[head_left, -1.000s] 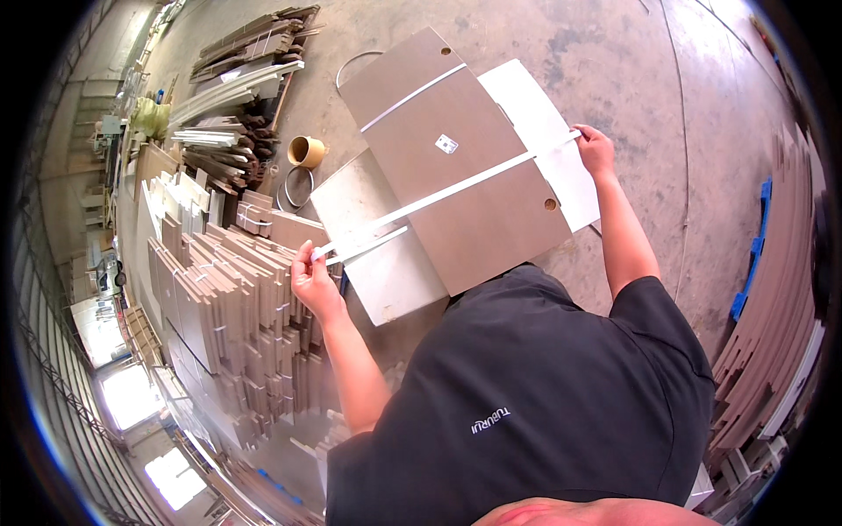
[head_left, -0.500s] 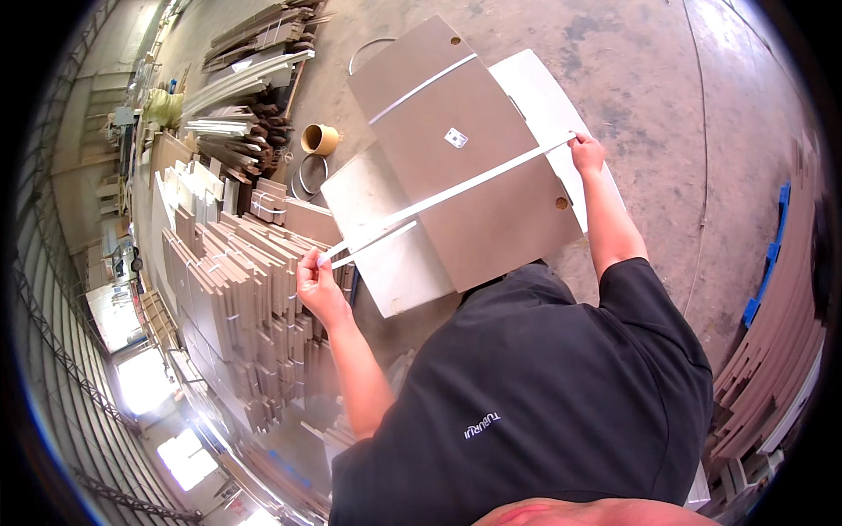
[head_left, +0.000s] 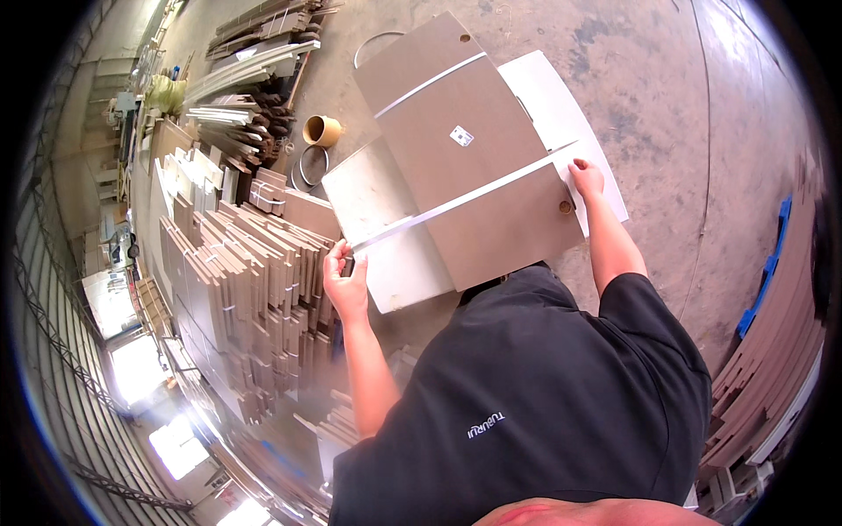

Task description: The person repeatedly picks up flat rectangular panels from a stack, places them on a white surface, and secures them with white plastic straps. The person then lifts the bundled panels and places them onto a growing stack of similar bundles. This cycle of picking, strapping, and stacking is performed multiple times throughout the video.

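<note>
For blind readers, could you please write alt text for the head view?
A person's left hand and right hand flank a brown rectangular panel, near the nearer of two narrow white straps crossing it; brown boards are stacked at left.

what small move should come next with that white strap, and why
I'd suggest the left hand pinch the narrow, flat white strap: its grip looks open, thumb apart from fingers, and the strap, lying across the brown rectangular board, runs close to that hand. Whether the right hand holds the strap is hard to tell.
</note>
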`<action>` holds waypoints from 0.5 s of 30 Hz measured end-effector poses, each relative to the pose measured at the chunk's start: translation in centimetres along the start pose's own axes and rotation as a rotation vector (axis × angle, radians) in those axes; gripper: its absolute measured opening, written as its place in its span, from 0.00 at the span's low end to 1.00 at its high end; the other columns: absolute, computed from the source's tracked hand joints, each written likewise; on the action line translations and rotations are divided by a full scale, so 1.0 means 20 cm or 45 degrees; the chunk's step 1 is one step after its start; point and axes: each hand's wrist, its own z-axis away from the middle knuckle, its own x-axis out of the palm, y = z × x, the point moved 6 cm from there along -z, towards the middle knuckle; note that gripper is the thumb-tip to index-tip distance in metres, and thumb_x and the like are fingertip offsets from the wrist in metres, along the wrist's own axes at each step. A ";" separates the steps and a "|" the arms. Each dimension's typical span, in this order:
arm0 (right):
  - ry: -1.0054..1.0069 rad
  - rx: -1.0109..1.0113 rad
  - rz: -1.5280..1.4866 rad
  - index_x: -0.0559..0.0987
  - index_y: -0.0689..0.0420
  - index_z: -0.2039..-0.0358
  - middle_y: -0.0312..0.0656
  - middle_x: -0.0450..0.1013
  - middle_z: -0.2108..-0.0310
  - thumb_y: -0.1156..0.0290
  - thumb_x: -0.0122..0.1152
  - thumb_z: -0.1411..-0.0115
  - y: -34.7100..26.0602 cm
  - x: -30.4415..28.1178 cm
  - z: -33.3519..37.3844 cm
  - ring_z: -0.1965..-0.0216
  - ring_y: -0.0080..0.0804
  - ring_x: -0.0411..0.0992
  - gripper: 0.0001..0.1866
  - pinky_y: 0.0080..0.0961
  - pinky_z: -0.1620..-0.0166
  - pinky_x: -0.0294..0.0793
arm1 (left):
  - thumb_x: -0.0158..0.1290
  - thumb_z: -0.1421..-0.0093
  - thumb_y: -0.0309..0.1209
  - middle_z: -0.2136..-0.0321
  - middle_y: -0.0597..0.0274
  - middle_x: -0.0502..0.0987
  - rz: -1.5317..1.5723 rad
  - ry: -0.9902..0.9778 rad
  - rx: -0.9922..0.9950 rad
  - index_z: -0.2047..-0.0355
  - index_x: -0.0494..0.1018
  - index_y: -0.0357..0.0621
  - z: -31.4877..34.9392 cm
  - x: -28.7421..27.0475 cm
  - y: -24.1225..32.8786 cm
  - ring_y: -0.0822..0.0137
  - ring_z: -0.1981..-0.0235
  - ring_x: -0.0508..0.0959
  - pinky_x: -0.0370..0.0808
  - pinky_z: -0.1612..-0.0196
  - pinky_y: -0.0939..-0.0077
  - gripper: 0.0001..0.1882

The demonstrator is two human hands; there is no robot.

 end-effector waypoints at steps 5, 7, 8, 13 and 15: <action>-0.152 0.060 -0.150 0.86 0.59 0.56 0.40 0.83 0.70 0.52 0.65 0.37 0.30 -0.07 0.24 0.68 0.28 0.81 0.22 0.27 0.61 0.78 | 0.63 0.40 0.24 0.55 0.59 0.81 0.106 -0.121 0.000 0.46 0.77 0.38 0.11 0.21 -0.13 0.69 0.53 0.79 0.75 0.46 0.73 0.21; -0.201 0.094 -0.334 0.85 0.60 0.65 0.32 0.77 0.77 0.51 0.65 0.35 0.49 -0.04 0.35 0.77 0.18 0.71 0.22 0.23 0.71 0.71 | 0.62 0.40 0.25 0.56 0.59 0.81 0.118 -0.223 -0.007 0.46 0.77 0.38 0.18 0.34 -0.15 0.69 0.53 0.80 0.76 0.46 0.71 0.20; -0.229 0.118 -0.215 0.85 0.60 0.65 0.33 0.77 0.77 0.50 0.65 0.35 0.50 -0.06 0.43 0.76 0.18 0.72 0.22 0.23 0.71 0.71 | 0.62 0.40 0.25 0.56 0.59 0.81 0.109 -0.258 -0.026 0.46 0.77 0.38 0.24 0.39 -0.16 0.69 0.54 0.80 0.76 0.46 0.71 0.20; -0.323 0.149 0.013 0.86 0.58 0.58 0.46 0.84 0.63 0.40 0.65 0.39 0.50 -0.12 0.74 0.58 0.38 0.81 0.30 0.35 0.50 0.77 | 0.60 0.42 0.31 0.59 0.55 0.82 0.026 -0.559 -0.069 0.51 0.78 0.42 0.57 0.60 -0.24 0.57 0.56 0.82 0.79 0.50 0.62 0.18; -0.253 0.082 -0.115 0.83 0.57 0.67 0.33 0.73 0.78 0.42 0.69 0.39 0.52 -0.12 0.80 0.79 0.19 0.69 0.26 0.22 0.73 0.70 | 0.59 0.42 0.34 0.59 0.56 0.82 -0.026 -0.731 -0.036 0.51 0.79 0.44 0.70 0.64 -0.29 0.56 0.56 0.82 0.79 0.52 0.61 0.18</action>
